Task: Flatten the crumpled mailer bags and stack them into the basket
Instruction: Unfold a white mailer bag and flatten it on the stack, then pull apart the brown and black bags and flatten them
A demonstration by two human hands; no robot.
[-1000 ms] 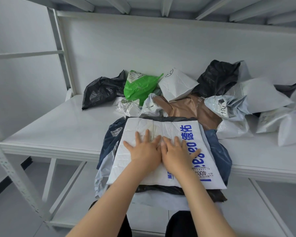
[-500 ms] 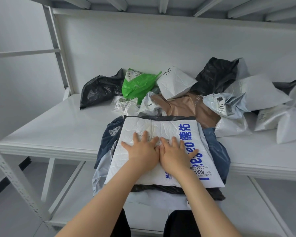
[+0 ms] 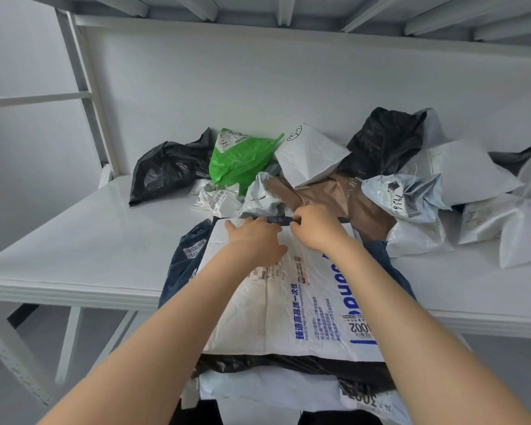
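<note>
A large white mailer bag (image 3: pixel 288 308) with blue print lies flat on top of a stack of flattened bags, among them a navy one (image 3: pixel 181 265) and a black one (image 3: pixel 288 366). The stack hangs over the front edge of the white table (image 3: pixel 89 240). My left hand (image 3: pixel 255 240) rests flat on the mailer's far end, fingers reaching its edge. My right hand (image 3: pixel 318 230) is beside it, fingers curled and pinching the dark flap (image 3: pixel 278 220) along that far edge. No basket is in view.
Crumpled bags are piled at the back of the table: black (image 3: pixel 166 170), green (image 3: pixel 239 157), white (image 3: pixel 310 154), brown (image 3: pixel 328 194), another black (image 3: pixel 383 139) and grey-white ones (image 3: pixel 402 194) to the right. A shelf upright (image 3: pixel 86 96) stands at the left.
Both hands slid forward from the middle of the white mailer to its far edge. The right hand went from lying flat to pinching the dark flap.
</note>
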